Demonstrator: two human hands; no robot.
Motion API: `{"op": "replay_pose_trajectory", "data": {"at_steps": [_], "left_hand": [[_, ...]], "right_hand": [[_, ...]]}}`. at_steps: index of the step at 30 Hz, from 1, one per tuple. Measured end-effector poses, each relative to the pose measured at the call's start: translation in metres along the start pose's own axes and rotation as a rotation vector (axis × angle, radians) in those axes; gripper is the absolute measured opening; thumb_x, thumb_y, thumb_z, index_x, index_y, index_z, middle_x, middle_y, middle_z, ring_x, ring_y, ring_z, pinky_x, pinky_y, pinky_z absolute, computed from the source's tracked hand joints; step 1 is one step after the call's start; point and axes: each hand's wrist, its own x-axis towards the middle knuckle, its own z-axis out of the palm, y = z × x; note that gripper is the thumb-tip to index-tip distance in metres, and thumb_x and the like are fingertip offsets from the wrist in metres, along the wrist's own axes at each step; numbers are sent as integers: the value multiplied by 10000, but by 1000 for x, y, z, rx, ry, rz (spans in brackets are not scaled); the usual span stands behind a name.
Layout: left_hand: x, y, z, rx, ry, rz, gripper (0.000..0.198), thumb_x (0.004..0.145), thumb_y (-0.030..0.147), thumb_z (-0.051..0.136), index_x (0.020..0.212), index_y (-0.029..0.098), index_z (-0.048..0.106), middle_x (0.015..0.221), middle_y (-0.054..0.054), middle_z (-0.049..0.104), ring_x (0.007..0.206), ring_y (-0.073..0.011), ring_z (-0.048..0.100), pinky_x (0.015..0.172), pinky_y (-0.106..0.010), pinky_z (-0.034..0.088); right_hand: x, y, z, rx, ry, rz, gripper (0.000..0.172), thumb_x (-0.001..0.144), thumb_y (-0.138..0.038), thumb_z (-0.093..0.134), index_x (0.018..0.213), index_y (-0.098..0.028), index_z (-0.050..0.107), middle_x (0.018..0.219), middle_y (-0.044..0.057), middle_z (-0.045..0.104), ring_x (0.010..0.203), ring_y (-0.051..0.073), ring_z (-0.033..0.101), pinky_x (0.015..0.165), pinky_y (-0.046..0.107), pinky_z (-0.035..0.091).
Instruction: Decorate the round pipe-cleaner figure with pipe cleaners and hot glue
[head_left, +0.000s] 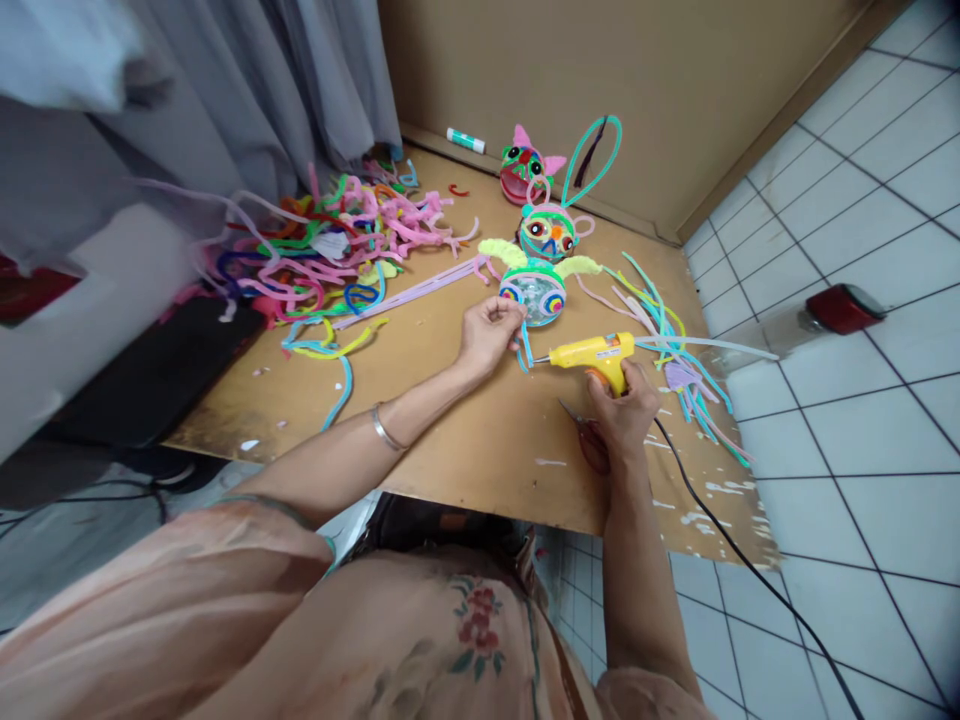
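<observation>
My left hand [489,335] pinches a blue pipe cleaner [527,347] whose doubled ends hang below the fingers. In my right hand [626,405] is a yellow glue gun [596,352], its nozzle pointing left at the lower ends of the blue pipe cleaner; whether they touch I cannot tell. Just beyond my left fingertips lies a clear round piece [541,300] with ringed, multicoloured eyes, a green band and pale yellow arms at its sides. Behind it are a face with pink ear loops [551,232] and a pink-eared face with an open red mouth [519,180].
A tangled heap of pipe cleaners [322,240] covers the table's [450,440] left back. More strands [682,360] lie at the right. Scissors [592,445] rest beside my right wrist. A black cord [720,525] trails right. A glue stick [466,140] lies by the back wall.
</observation>
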Motion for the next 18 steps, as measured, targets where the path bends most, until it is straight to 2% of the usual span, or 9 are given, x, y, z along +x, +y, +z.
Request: {"op": "replay_pose_trajectory", "data": {"at_steps": [10, 18], "left_hand": [[0, 0, 0, 1, 7, 7, 73, 762, 173, 637, 711, 139, 597, 524, 47, 561, 433, -63, 505, 412, -163, 437], [0, -1, -1, -17, 10, 10, 76, 750, 168, 643, 704, 136, 592, 513, 46, 566, 435, -66, 515, 400, -160, 436]], "right_hand": [[0, -3, -1, 21, -15, -10, 229, 761, -382, 603, 866, -179, 613, 803, 66, 652, 719, 197, 587, 677, 318, 476], [1, -4, -2, -8, -8, 21, 204, 757, -388, 598, 798, -188, 586, 746, 44, 617, 667, 179, 544, 658, 311, 456]]}}
